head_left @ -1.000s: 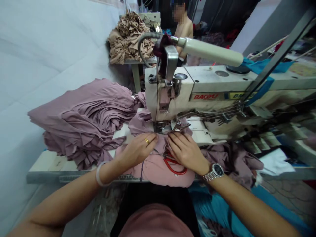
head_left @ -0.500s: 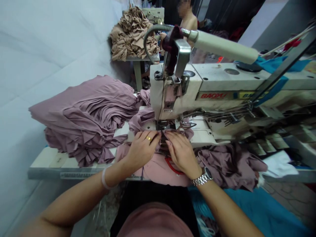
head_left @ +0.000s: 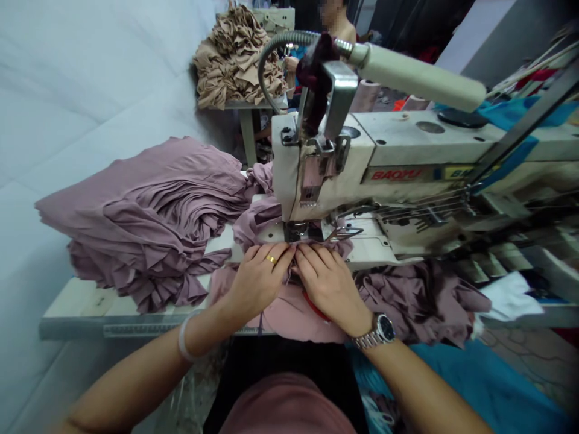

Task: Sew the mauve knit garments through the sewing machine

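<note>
My left hand, with a gold ring, and my right hand, with a metal watch at the wrist, meet just in front of the presser foot of a sewing machine. Both grip the near edge of a mauve fabric piece, fingers close together on top. My thumbs and the held edge are mostly hidden. That fabric curves around the needle area on both sides. Under my wrists lies a pink cloth; a red curved object shows partly beneath my right hand.
A tall stack of mauve fabric pieces covers the table's left side. Crumpled darker mauve fabric lies at right beside a white cloth. Further back, a person is near a tan fabric pile. Blue cloth hangs below right.
My right hand has drawn in against my left, closing the small gap between them at the fabric edge. The view has shifted slightly.
</note>
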`<state>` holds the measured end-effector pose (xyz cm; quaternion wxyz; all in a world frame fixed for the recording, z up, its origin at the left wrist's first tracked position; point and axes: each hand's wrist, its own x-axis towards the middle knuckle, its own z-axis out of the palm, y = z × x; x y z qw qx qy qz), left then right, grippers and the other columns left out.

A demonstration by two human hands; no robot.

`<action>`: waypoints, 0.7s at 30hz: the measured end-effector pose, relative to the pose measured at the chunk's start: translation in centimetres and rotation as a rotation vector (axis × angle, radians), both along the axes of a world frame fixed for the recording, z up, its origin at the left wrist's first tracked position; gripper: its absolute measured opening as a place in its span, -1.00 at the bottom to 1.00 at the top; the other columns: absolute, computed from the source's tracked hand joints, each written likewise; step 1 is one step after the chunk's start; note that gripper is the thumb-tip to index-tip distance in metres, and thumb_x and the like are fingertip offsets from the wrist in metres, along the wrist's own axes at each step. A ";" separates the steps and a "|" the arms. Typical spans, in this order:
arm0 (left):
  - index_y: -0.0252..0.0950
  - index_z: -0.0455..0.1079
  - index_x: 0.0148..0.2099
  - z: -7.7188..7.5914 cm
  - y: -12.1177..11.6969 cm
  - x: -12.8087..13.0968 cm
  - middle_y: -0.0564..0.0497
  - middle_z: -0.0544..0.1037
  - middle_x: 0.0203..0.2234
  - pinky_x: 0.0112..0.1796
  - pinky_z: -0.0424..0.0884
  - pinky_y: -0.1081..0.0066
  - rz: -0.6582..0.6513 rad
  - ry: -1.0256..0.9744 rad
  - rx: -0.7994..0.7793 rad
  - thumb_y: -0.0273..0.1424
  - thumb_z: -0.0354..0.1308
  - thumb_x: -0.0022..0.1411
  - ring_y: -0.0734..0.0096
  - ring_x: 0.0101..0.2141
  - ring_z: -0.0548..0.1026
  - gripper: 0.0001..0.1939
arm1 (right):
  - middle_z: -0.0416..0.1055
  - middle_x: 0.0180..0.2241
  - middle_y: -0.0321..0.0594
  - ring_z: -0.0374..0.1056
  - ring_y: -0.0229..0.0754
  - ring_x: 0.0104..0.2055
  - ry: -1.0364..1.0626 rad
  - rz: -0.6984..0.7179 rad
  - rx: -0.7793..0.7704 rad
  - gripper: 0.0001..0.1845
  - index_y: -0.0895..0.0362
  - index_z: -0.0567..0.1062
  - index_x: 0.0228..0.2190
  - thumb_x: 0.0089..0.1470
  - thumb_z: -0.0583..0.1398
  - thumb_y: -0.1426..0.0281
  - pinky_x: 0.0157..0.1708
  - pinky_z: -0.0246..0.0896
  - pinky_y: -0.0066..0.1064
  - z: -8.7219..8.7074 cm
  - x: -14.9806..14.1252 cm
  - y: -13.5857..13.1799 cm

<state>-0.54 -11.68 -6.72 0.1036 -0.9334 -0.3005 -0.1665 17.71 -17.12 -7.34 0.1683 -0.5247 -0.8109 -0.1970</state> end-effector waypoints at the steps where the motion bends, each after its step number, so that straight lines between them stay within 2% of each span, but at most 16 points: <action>1: -0.39 0.30 0.20 0.0 0.1 -0.1 -0.14 0.44 0.07 -0.08 0.31 0.21 -0.005 0.001 -0.001 -0.48 0.00 0.33 0.17 -0.01 0.38 -0.60 | 0.38 0.06 -0.02 0.22 -0.01 0.02 0.018 -0.001 -0.002 -0.63 0.32 0.41 0.03 0.21 0.13 0.44 -0.04 0.19 -0.19 0.0 0.0 0.0; 6: -0.40 0.33 0.17 0.2 0.3 -0.1 -0.16 0.45 0.05 -0.06 0.31 0.22 -0.030 -0.031 -0.019 -0.51 -0.02 0.33 0.18 0.00 0.38 -0.61 | 0.36 0.09 0.01 0.20 -0.01 0.07 0.112 0.001 -0.035 -0.61 0.32 0.38 0.06 0.25 0.09 0.41 0.00 0.19 -0.17 -0.3 0.3 0.0; 10: -0.38 0.33 0.17 0.4 0.4 0.4 -0.16 0.45 0.05 -0.08 0.32 0.22 0.007 -0.002 -0.021 -0.52 -0.01 0.33 0.17 -0.02 0.40 -0.62 | 0.34 0.11 -0.01 0.20 0.00 0.08 0.132 -0.020 -0.069 -0.59 0.30 0.36 0.09 0.24 0.07 0.45 0.01 0.18 -0.13 -0.3 0.3 0.2; 17: -0.44 0.32 0.16 0.5 0.5 0.7 -0.17 0.43 0.08 -0.03 0.33 0.20 0.014 0.018 -0.054 -0.53 0.00 0.33 0.16 0.04 0.39 -0.63 | 0.35 0.11 -0.06 0.21 0.01 0.09 0.132 -0.045 -0.077 -0.58 0.28 0.36 0.10 0.26 0.03 0.40 0.02 0.12 -0.09 0.1 0.1 0.8; 21: -0.47 0.36 0.11 0.8 0.7 0.5 -0.19 0.47 0.03 -0.04 0.37 0.19 -0.037 -0.041 -0.027 -0.51 0.00 0.34 0.14 0.00 0.41 -0.67 | 0.36 0.10 -0.06 0.22 0.01 0.08 0.159 -0.017 -0.086 -0.59 0.28 0.36 0.09 0.24 0.05 0.42 0.01 0.15 -0.10 0.1 0.5 0.8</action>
